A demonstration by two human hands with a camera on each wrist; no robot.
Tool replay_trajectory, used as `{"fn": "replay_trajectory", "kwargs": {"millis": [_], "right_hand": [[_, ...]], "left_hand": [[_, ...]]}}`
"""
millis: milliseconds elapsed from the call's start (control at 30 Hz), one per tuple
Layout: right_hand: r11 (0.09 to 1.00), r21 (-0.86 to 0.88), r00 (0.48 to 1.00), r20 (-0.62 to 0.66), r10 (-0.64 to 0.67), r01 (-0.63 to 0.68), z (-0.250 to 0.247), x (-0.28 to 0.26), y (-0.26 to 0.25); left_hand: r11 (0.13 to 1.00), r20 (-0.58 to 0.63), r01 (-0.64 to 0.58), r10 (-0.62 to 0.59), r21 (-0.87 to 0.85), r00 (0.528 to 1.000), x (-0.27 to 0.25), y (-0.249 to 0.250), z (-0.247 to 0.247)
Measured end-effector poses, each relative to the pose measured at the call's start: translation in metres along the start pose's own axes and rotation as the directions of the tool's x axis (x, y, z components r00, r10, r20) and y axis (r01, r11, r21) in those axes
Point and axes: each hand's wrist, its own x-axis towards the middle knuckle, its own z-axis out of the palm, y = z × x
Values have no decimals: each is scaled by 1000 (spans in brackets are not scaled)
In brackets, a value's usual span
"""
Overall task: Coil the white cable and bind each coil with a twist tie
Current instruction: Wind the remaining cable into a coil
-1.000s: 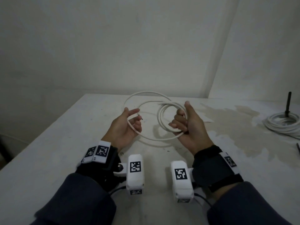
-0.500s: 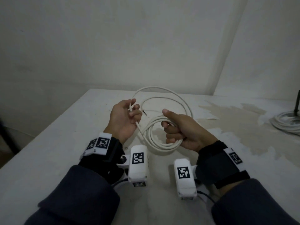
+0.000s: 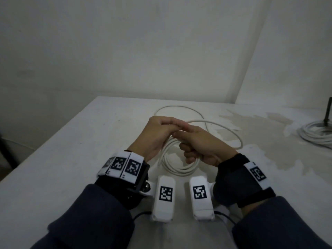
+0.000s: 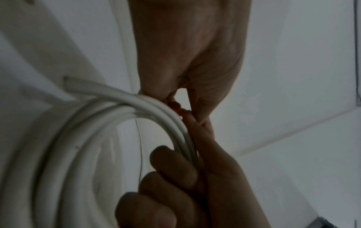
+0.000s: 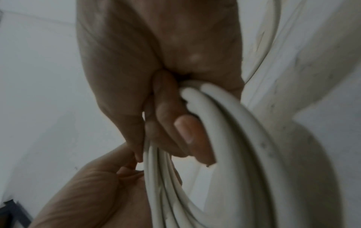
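The white cable (image 3: pixel 177 168) is partly wound into a small coil that hangs between my hands above the table. My right hand (image 3: pixel 190 150) grips the coil's bundled strands in a fist; the right wrist view shows the right hand's fingers (image 5: pixel 175 123) curled round the white cable (image 5: pixel 224 131). My left hand (image 3: pixel 177 125) reaches over the right one and pinches a strand of the white cable (image 4: pixel 121 98) at the top of the bundle. A loose loop (image 3: pixel 239 141) of the same cable trails on the table behind. A thin dark wire (image 4: pixel 139 146) crosses the coil's opening.
The white table (image 3: pixel 71 159) is stained at the right. A second coil of white cable (image 3: pixel 316 134) lies at the far right edge, with a black upright rod (image 3: pixel 328 112) standing in it. Walls close off the back and right.
My left hand has moved right with a cable strand until it meets the right hand. The right hand has closed into a fist round the coil and drawn it nearer.
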Motion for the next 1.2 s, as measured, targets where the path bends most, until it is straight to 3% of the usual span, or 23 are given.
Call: {"fn": "replay_trajectory", "kwargs": {"millis": [100,167,267,367,500,700,767,867,967,1067,1133,1200], "right_hand": [[997,76,999,-39,-23,26,-3,1,-2],[979,199,997,-68,-42,54,-5,1,-3],[942,319,990,-124,-68,105,-8,2,-3],[941,309,982,-166,-92,140,-9,1,-4],[927,342,975,-204,-89,156,-5,0,-8],[894,431,986,-152,-63,123,-1,7,-3],[906,391,978,-185,-94,161,-4,8,0],[974,59,925,-331,-188,219,-10,5,-3],[964,-156,869,-421,-262,215,-16,-4,-11],[944,-110,875,-353,-330,311,-12,-15,-23],[895,13,843,-342,-414,445,-8,-19,-29],[868,24,811,-371,-452,495,-7,-19,-30]], "left_hand": [[982,-46,-6,-2,-188,999,3,0,0],[945,-94,56,-91,-324,991,6,1,-4],[968,37,221,-218,-116,975,4,-2,-4],[976,127,215,-216,24,968,-1,-4,4],[990,93,137,-140,32,986,0,-4,7],[987,-2,161,-161,-25,987,3,-4,4],[993,-72,119,-117,12,990,6,-5,0],[990,-189,52,-27,131,982,12,-5,-11],[970,-239,21,39,243,970,15,-4,-20],[954,-255,6,75,301,964,16,-4,-28],[942,-238,5,80,335,968,15,-4,-32],[941,-196,-4,74,337,978,14,-4,-32]]}}
